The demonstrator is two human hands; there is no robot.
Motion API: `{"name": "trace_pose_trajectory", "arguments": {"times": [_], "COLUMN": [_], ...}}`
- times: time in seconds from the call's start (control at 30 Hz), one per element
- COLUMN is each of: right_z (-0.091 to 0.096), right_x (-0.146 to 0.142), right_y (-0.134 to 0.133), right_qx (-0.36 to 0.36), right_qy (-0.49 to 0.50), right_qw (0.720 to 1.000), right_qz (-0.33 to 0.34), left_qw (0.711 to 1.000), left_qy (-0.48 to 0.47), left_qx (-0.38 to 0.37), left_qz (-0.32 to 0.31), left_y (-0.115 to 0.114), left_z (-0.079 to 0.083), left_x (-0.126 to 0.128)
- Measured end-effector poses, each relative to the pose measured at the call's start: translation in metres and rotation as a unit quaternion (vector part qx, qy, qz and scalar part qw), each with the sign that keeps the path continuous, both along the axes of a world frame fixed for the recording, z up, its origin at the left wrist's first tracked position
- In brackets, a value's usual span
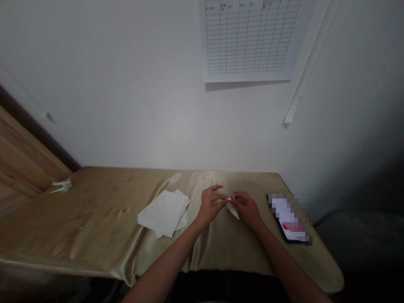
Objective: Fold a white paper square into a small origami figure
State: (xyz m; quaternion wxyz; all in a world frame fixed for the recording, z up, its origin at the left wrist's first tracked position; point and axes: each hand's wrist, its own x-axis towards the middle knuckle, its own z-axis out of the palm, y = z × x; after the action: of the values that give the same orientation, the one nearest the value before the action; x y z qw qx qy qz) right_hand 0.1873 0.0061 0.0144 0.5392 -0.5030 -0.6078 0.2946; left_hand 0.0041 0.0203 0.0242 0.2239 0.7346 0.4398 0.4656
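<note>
A small folded piece of white paper is pinched between my two hands, just above the gold cloth. My left hand grips its upper left end between thumb and index finger, with the other fingers spread. From the right side, my right hand pinches the same paper with thumb and fingertips. One pointed end of the paper hangs down between the hands. To the left of my left hand lies a loose stack of white paper sheets, some with ragged perforated edges. The fingertips partly hide the folds.
A shiny gold cloth covers the table, with wrinkles near the front. At the right lies a phone, its screen partly pixelated. A white plastic piece sits at the far left. A printed grid sheet hangs on the wall behind.
</note>
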Motion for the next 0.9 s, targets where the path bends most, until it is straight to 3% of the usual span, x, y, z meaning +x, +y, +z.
{"name": "trace_pose_trajectory", "arguments": {"times": [0.47, 0.9], "right_z": [0.0018, -0.0029], "right_x": [-0.0039, -0.0018], "right_y": [-0.0026, -0.0008], "right_qx": [-0.010, -0.030], "right_qy": [0.008, -0.017], "right_qw": [1.000, 0.999], "right_qz": [-0.014, 0.015], "left_qw": [0.997, 0.999], "left_qy": [-0.059, -0.046], "left_qx": [-0.042, -0.016], "left_qz": [0.012, 0.022], "left_y": [-0.0009, -0.0027], "left_z": [0.0007, 0.0053], "left_x": [-0.0010, -0.0002]}}
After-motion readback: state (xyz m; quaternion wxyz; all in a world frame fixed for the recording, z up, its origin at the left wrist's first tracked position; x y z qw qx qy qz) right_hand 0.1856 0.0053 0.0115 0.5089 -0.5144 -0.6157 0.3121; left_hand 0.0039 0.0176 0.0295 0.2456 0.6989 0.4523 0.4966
